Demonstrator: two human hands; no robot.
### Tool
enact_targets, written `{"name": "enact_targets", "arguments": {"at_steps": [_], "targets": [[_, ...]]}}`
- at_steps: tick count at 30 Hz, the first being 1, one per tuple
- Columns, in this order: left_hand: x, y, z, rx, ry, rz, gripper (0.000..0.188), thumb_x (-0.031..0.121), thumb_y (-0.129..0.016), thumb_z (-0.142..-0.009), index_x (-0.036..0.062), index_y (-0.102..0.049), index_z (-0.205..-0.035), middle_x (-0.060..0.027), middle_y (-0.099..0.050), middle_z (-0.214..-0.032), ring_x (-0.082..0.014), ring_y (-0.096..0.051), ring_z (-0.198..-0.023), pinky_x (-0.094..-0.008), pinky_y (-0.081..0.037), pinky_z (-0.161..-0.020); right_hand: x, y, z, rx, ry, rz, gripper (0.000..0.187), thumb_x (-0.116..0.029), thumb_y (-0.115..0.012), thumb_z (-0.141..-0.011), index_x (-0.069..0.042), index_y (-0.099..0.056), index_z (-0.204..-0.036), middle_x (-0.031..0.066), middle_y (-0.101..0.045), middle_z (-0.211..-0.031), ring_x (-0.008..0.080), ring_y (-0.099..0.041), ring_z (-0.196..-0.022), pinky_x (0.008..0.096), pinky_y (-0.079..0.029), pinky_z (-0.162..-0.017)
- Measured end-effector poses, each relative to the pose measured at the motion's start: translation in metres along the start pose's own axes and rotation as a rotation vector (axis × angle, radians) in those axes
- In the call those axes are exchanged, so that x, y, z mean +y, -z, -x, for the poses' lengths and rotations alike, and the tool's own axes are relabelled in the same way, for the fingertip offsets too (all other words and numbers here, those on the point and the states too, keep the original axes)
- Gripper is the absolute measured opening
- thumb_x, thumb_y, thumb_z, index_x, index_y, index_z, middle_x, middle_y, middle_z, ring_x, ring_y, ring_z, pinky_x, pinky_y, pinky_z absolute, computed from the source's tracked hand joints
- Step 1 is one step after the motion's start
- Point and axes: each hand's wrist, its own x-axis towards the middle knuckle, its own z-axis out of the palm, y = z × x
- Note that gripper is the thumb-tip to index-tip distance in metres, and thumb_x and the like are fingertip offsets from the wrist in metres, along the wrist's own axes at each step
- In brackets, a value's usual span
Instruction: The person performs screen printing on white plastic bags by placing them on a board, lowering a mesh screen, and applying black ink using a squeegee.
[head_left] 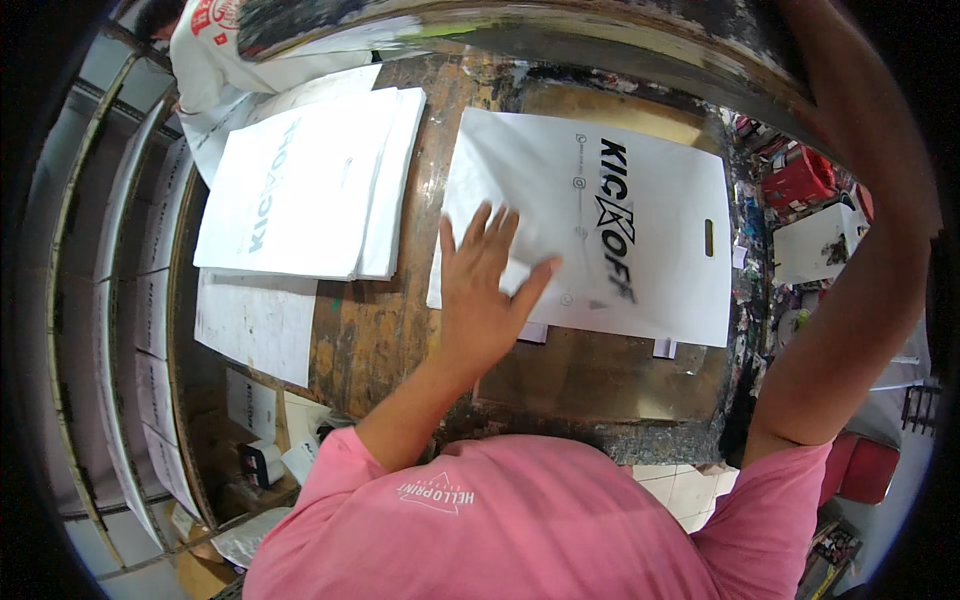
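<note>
A white plastic carrier bag with black printed lettering, small grey icons and a punched handle slot lies flat on the brown printing board. My left hand is over the bag's left part, fingers spread and holding nothing. Whether its fingertips press on the bag I cannot tell. My right arm reaches up along the right side to a raised, ink-stained frame across the top; the right hand itself is out of the picture. To the left rests a stack of similar white bags, with matching print.
The worn wooden table carries ink stains and a white sheet under the stack. Another person in a white top stands at the far left. Racks line the left. At right are a red container and clutter.
</note>
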Motion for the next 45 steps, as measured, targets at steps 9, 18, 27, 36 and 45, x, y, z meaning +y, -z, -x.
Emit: {"name": "enact_targets", "arguments": {"at_steps": [9,18,27,36,45], "targets": [[-0.037,0.058,0.005,0.226,0.409,0.401,0.044,0.005,-0.070,-0.091,-0.0002,-0.063,-0.135,-0.0063,-0.068,-0.096,-0.0071,-0.060,-0.078,-0.0211,-0.047,-0.064,0.018,-0.012,0.013,0.046,0.155,0.083,0.030,-0.023,-0.051,-0.088,0.000,-0.064,-0.073,0.0072,-0.059,-0.059,0.0153,-0.049,-0.050,0.0314,-0.039,-0.043],[-0.196,0.200,0.019,0.353,0.632,0.298,0.062,0.003,-0.064,-0.078,-0.0058,-0.057,-0.138,-0.0137,-0.066,-0.103,-0.0148,-0.063,-0.076,-0.0274,-0.051,-0.065,0.038,-0.012,0.028,0.014,0.177,0.195,0.047,-0.038,-0.056,-0.092,0.002,-0.068,-0.113,0.0273,-0.068,-0.101,0.0437,-0.063,-0.093,0.0452,-0.047,-0.090],[-0.366,0.291,-0.002,0.310,0.953,-0.530,0.072,0.015,-0.070,-0.080,-0.0062,-0.047,-0.145,-0.0293,-0.061,-0.127,-0.0325,-0.065,-0.110,-0.0416,-0.053,-0.093,0.040,-0.022,0.036,0.196,0.221,0.199,0.047,-0.040,-0.059,-0.089,0.001,-0.071,-0.107,0.0238,-0.071,-0.091,0.0426,-0.064,-0.088,0.0474,-0.049,-0.082],[0.013,0.119,0.052,-0.192,0.282,1.451,0.114,0.072,-0.069,-0.082,-0.0019,-0.022,-0.156,-0.0268,-0.037,-0.156,-0.0406,-0.038,-0.145,-0.0564,-0.030,-0.120,0.053,-0.042,0.114,-0.091,0.280,0.208,0.058,-0.039,-0.062,-0.091,0.000,-0.057,-0.133,0.0204,-0.063,-0.102,0.0360,-0.058,-0.098,0.0475,-0.042,-0.090],[-0.047,0.039,0.158,-0.149,1.173,1.593,0.125,0.091,-0.035,-0.084,-0.0124,-0.018,-0.151,-0.0322,-0.041,-0.144,-0.0402,-0.049,-0.133,-0.0519,-0.042,-0.113,0.082,-0.133,0.273,-0.587,0.078,-0.076,0.042,-0.031,-0.079,-0.079,-0.006,-0.069,-0.112,0.0103,-0.065,-0.097,0.0318,-0.062,-0.092,0.0451,-0.052,-0.078]]}}
